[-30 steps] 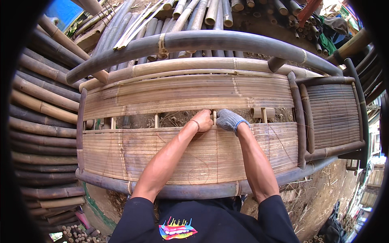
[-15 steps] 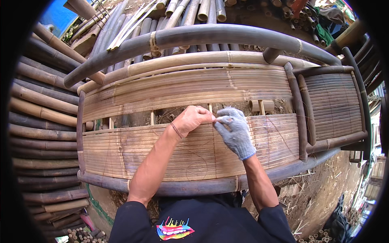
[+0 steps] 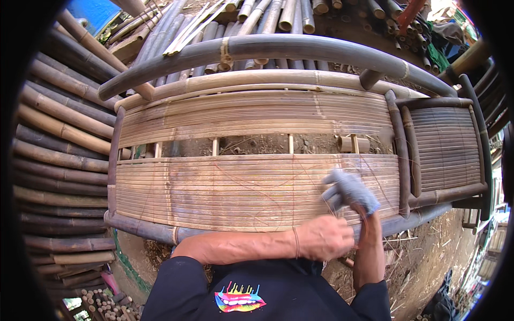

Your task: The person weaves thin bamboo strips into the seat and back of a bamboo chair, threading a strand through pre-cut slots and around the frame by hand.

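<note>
My bare left hand (image 3: 326, 238) is curled closed at the near edge of a bamboo bench, beside my right wrist. Whatever its fingers hold, if anything, is hidden. Just above it is my right hand (image 3: 350, 193) in a grey knit glove, slightly blurred, its fingers apart over the slats. Beneath lies the near panel of split bamboo slats (image 3: 214, 187), with thin reddish-brown wire (image 3: 292, 192) trailing loosely across it. A farther slat panel (image 3: 251, 109) sits beyond a gap, where short pale crosspieces (image 3: 216, 146) show.
A thick dark bamboo rail (image 3: 300, 48) arches along the bench's far side. To the right stands a smaller slatted section (image 3: 447, 147). Bamboo poles (image 3: 64, 176) are stacked at the left, and more poles (image 3: 257, 21) lie behind. Cut bamboo pieces (image 3: 107, 307) sit at lower left.
Both hands have left the gap in the bench's middle. My left hand has swung right and toward me, under the right wrist; my gloved hand has moved right and nearer, its fingers parting.
</note>
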A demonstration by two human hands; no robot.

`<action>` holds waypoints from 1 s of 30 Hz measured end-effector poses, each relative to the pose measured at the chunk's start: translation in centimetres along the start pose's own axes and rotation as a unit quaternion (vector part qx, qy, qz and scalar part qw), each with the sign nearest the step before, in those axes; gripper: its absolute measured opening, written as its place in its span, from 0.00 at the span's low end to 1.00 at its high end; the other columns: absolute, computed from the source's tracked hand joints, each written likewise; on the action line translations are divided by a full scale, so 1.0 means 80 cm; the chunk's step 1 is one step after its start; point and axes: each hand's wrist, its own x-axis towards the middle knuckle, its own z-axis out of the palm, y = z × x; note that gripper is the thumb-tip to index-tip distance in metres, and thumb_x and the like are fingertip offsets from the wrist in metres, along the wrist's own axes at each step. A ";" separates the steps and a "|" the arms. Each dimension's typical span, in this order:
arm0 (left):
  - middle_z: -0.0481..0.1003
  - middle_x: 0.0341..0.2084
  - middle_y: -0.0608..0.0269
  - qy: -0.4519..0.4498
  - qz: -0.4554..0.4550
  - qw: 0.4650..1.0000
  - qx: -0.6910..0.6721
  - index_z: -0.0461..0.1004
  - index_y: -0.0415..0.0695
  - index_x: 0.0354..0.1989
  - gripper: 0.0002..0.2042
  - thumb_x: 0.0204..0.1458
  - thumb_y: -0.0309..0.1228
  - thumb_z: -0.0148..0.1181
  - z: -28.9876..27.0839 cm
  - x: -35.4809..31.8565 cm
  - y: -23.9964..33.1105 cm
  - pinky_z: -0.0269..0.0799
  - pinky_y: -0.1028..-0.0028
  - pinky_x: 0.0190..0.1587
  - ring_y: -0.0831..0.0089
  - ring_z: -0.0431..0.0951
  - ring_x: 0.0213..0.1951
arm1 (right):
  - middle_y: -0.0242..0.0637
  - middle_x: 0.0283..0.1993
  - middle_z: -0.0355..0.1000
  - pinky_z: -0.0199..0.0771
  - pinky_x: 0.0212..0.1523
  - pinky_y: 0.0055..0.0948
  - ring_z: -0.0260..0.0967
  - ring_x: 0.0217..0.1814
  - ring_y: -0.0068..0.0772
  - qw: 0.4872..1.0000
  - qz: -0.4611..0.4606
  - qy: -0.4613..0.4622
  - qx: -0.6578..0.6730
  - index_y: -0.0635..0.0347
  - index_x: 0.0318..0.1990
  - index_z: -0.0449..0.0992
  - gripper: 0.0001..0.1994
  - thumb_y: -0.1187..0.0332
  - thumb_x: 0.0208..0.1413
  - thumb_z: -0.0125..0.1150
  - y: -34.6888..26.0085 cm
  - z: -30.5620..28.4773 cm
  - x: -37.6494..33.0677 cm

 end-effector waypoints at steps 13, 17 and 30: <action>0.81 0.43 0.47 -0.087 -0.630 0.769 0.060 0.82 0.45 0.44 0.23 0.64 0.51 0.47 -0.143 -0.076 -0.185 0.59 0.45 0.59 0.49 0.77 0.50 | 0.48 0.45 0.80 0.81 0.41 0.43 0.69 0.21 0.21 0.842 -0.438 -0.117 0.291 0.57 0.21 0.69 0.21 0.61 0.69 0.49 -0.093 -0.035 -0.018; 0.82 0.40 0.48 -0.093 -0.635 0.766 0.041 0.84 0.47 0.39 0.24 0.64 0.52 0.48 -0.134 -0.075 -0.185 0.56 0.47 0.56 0.49 0.78 0.49 | 0.52 0.30 0.78 0.77 0.35 0.44 0.73 0.23 0.48 0.856 -0.131 0.133 -0.481 0.65 0.28 0.79 0.23 0.54 0.66 0.51 -0.044 -0.039 0.043; 0.78 0.44 0.56 -0.028 -0.545 0.830 0.112 0.82 0.48 0.39 0.18 0.64 0.47 0.50 -0.118 -0.095 -0.180 0.54 0.51 0.59 0.56 0.73 0.52 | 0.45 0.26 0.71 0.72 0.32 0.34 0.69 0.24 0.37 0.914 -0.251 -0.017 -0.319 0.66 0.29 0.73 0.20 0.59 0.69 0.46 0.058 0.020 -0.016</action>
